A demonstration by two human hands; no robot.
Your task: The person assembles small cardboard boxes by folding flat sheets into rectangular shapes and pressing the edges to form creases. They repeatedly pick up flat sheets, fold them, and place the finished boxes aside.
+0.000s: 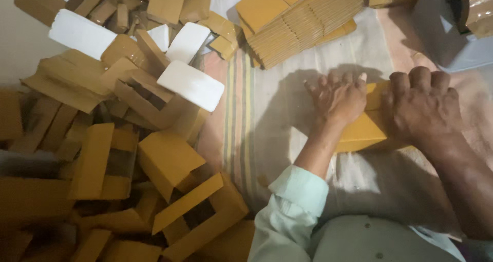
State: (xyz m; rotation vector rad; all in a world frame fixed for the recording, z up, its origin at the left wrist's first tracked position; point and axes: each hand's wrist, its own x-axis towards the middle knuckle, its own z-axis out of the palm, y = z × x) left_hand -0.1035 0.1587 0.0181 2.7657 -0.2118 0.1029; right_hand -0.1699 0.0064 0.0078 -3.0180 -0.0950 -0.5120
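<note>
Two bare hands press a flat yellow cardboard piece point(365, 131) against a pale striped cloth point(267, 103) spread on the floor; the left hand point(339, 98) lies palm-down on the piece's left part, fingers point(334, 79) spread and slightly curled; the right hand point(422, 105) rests beside it, knuckles bent, fingers tucked onto the card's right edge; a stack of flat yellow cards point(300, 20) sits above on the cloth; folded brown boxes point(169, 159) and white blocks point(191, 85) lie heaped at left.
</note>
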